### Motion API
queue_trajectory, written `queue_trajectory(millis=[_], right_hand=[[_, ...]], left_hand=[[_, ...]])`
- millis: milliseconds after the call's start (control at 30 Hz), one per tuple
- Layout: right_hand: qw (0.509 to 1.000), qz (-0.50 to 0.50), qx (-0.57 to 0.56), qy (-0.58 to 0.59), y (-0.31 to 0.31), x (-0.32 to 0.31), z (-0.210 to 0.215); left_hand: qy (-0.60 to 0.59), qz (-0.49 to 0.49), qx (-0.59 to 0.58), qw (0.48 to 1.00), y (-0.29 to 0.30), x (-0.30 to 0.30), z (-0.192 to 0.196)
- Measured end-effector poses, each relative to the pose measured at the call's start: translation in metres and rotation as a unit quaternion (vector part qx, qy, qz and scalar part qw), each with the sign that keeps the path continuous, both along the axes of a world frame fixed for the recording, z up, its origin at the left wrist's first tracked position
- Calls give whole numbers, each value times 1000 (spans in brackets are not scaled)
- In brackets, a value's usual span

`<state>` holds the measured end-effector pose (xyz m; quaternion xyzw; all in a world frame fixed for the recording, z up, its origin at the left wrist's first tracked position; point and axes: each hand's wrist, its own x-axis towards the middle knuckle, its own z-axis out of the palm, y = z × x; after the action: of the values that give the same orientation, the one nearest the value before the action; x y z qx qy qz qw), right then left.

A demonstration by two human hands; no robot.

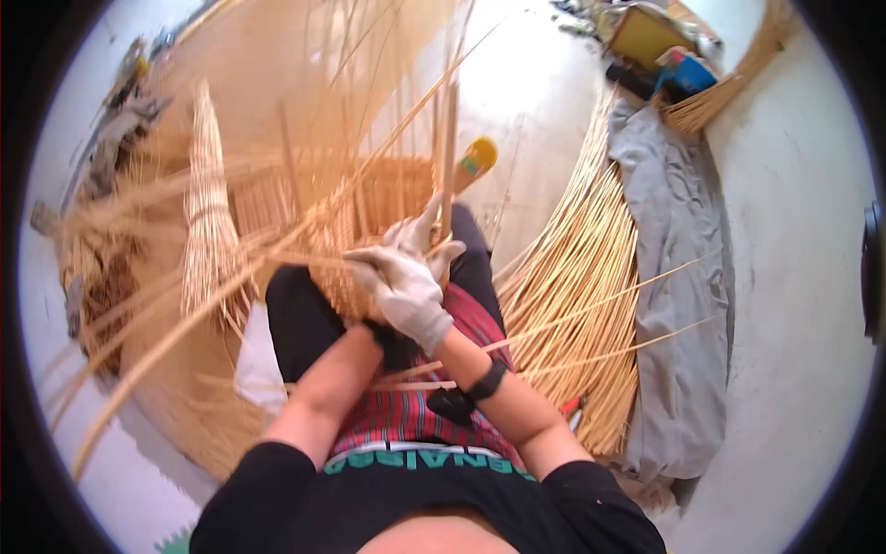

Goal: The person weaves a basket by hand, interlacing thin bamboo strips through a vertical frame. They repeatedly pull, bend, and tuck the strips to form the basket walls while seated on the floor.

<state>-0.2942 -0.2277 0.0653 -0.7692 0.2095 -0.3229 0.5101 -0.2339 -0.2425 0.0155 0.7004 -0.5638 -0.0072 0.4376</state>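
Note:
A half-woven wicker basket [399, 189] rests between my knees, with tall stakes rising from its wall. My left hand [415, 231], in a pale glove, is at the near right side of the basket; one finger points up beside a stake [448, 152] and the rest is partly hidden behind my other hand. Crossing over it, my right hand [408, 295], also gloved, has its fingers closed around wicker rods [300, 258] at the weave. The long ends of these rods sweep out to the lower left, blurred.
A large bundle of loose rods [577, 323] lies on the right beside grey cloth [678, 286]. A tied bundle [205, 203] is on the left. A yellow-ended roll [478, 157] lies beyond my right knee. Red-handled pliers or cutters [574, 406] lie by the rods. Assorted items [655, 42] sit far right.

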Motion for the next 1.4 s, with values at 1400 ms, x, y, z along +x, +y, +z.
queue_trajectory(millis=[1400], right_hand=[[921, -322, -212, 49, -98, -35, -62]], left_hand=[[-99, 19, -68, 993, 45, 79, 63]])
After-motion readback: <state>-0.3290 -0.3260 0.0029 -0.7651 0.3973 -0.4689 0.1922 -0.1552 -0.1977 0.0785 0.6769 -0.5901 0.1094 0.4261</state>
